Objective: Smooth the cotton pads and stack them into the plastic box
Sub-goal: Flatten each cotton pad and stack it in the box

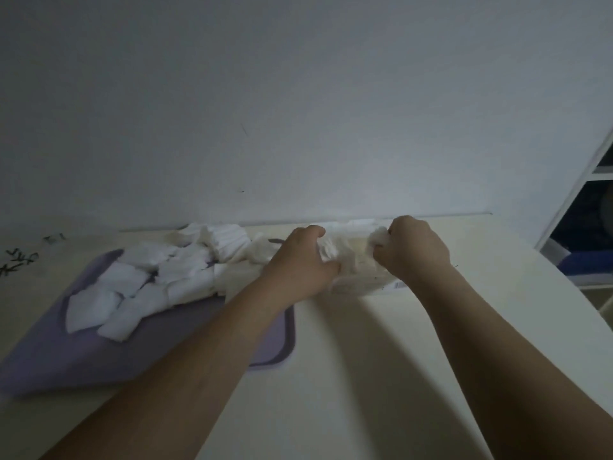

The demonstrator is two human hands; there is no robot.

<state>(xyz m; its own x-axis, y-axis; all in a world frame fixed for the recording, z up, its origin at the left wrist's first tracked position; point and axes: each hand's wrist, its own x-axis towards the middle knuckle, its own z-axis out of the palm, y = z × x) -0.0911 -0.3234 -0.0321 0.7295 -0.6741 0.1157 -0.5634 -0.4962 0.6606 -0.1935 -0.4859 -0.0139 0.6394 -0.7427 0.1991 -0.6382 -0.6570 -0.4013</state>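
Left hand [300, 260] and right hand [416, 250] are pinching a cotton pad [331, 252] at twelve o'clock, seemingly smoothing it over the plastic box [363, 284].

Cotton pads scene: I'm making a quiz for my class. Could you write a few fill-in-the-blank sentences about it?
1. The loose cotton pads lie heaped on a tray coloured ____.
2. The plastic box stands to the ____ of that tray.
3. At the box, the left hand and the right hand each grip white cotton ____.
Missing words: purple; right; pads.
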